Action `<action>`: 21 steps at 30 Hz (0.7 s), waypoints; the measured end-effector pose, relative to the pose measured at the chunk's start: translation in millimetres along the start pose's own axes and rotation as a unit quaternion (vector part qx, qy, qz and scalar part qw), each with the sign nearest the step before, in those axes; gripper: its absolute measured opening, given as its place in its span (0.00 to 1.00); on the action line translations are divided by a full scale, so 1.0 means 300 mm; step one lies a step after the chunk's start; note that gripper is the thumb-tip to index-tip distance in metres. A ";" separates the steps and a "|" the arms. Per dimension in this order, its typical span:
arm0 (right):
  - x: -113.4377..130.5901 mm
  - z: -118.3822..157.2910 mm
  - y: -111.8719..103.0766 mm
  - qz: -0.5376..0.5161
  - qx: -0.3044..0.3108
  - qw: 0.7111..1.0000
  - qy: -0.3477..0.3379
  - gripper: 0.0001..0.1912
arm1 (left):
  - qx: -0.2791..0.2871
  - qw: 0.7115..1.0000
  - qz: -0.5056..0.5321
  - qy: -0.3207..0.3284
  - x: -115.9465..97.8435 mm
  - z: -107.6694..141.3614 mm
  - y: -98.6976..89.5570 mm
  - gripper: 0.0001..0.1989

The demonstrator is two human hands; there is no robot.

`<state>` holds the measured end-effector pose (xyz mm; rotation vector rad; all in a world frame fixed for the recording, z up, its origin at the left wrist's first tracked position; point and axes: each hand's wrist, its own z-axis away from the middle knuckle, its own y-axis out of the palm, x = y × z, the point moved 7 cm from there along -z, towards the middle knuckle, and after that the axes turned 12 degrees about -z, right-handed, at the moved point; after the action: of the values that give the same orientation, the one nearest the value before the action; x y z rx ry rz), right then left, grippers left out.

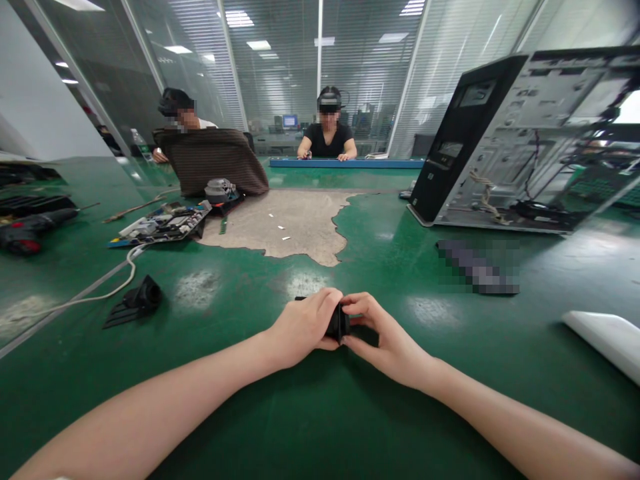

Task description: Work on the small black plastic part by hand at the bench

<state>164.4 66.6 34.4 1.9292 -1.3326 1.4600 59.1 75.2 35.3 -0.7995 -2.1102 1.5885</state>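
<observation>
A small black plastic part [339, 323] sits between my two hands, low over the green table. My left hand [307, 323] is wrapped over it from the left and covers most of its body. From the right, the thumb and fingers of my right hand [383, 337] pinch its edge. Its exact kind cannot be made out. Off to the left on the table lies another black plastic piece [137, 300] with a round opening and a flat slatted side.
An opened computer case [475, 143] stands at the right, near a blurred dark object [475, 268] and a white edge [607, 337]. Leftward lie a circuit board [165, 223], a white cable [127, 280] and a power drill [35, 230]. Two people sit across the table [240, 427].
</observation>
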 end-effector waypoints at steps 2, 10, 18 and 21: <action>0.001 0.002 0.000 -0.003 0.002 1.000 0.001 0.13 | 0.002 1.000 0.001 -0.002 -0.001 -0.001 -0.001 0.30; -0.029 -0.003 -0.002 -0.053 -0.017 0.997 0.044 0.16 | -0.006 1.000 -0.010 -0.009 0.001 -0.006 0.008 0.29; -0.019 0.004 -0.007 -0.038 -0.001 0.999 0.027 0.15 | 0.010 1.000 -0.009 -0.020 0.005 -0.005 0.016 0.30; -0.023 0.003 -0.007 -0.046 0.001 0.999 0.029 0.11 | 0.005 1.000 -0.011 -0.019 0.005 -0.007 0.015 0.30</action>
<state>166.5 70.0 28.5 1.9074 -1.2018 1.4624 60.2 78.6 31.4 -0.7456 -2.1288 1.6133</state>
